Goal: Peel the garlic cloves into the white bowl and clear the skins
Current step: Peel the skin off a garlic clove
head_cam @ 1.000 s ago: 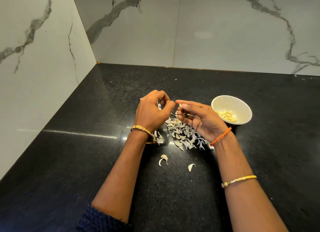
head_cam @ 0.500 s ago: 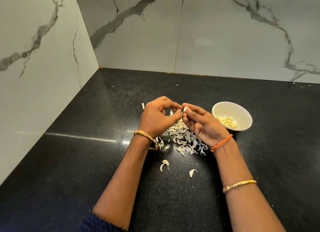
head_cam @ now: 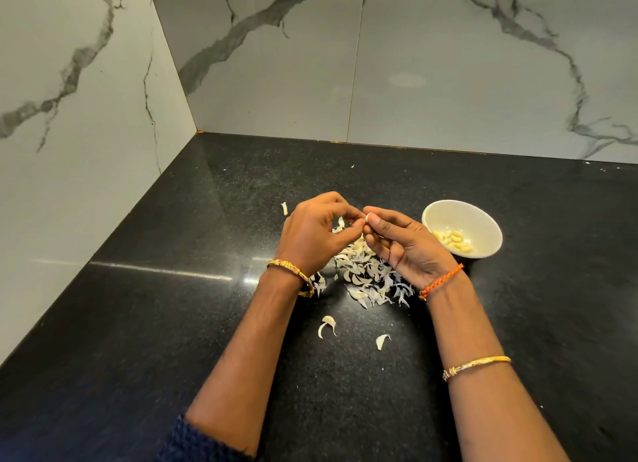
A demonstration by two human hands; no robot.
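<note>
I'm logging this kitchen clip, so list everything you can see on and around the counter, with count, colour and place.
garlic clove: one, whitish, pinched between both hands' fingertips above the skins
white bowl: one, white, on the counter beside the right hand
peeled cloves: several, pale yellow, in the bowl
pile of skins: one heap, off-white, below the hands
stray skins: a few, off-white, nearer the person and one beyond the left hand
counter: one, black speckled
wall tiles: white marble with grey veins, behind and to the left
left hand: gold bangle at the wrist
right hand: orange thread at the wrist, gold bangle up the forearm
</note>
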